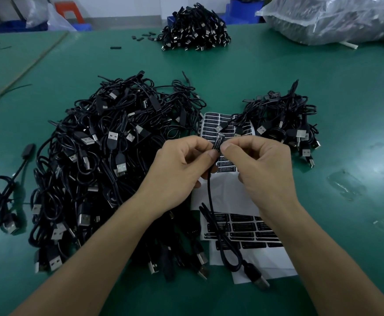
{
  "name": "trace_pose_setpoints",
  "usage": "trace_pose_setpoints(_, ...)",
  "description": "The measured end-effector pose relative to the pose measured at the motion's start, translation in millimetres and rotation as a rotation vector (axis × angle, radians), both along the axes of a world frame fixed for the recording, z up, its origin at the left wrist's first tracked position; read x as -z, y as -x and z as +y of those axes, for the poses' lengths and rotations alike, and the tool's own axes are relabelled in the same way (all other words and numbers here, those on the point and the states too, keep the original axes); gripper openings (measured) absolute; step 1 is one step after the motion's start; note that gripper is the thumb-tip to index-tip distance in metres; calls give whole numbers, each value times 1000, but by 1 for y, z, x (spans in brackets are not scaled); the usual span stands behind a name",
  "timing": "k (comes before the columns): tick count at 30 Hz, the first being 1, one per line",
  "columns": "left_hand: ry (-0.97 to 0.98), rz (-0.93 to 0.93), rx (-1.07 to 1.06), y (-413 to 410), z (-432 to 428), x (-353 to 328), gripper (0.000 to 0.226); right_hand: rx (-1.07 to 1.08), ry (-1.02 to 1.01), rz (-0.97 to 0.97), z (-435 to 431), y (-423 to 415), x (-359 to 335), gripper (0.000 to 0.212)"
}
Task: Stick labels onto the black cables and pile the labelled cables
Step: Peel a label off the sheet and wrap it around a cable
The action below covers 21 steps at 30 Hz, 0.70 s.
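Just above the label sheet [209,127], the left hand [182,165] and right hand [261,165] each pinch the labelled end of one black cable [217,142] between thumb and forefinger, its cord hanging down to a USB plug [258,280] on the green table [323,87].

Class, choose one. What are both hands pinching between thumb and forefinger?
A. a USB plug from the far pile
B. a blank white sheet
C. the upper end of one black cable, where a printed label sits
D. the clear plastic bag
C: the left hand and right hand both pinch the top of a black cable, where a label with white print sits, above the label sheet.
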<state>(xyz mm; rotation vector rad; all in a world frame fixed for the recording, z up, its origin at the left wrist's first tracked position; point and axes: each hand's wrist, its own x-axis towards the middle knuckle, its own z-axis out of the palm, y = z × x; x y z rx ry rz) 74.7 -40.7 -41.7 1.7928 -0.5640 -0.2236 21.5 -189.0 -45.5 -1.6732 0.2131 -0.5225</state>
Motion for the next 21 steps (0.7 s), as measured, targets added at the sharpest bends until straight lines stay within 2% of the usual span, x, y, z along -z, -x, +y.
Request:
trace_pose_setpoints(5,-5,-1,8,1,0,-1,13,-9,-10,21,0,0,-1,8)
trace_pose_setpoints(9,-5,31,5,1,0,-2,6,7,11,22,1,0,-2,17)
trace_pose_setpoints(13,-47,60,44,3,1,-4,35,59,-46,19,1,1,-6,18)
trace_pose_setpoints(16,-57,76,-5,2,1,-4,50,60,-125,13,0,1,-9,22)
trace_pose_setpoints(19,-55,113,-31,1,1,-4,50,44,-155,27,-2,2,-11,24)
trace_pose_setpoints(21,-32,144,-32,2,0,-6,40,3,-147,53,-3,2,-11,24)
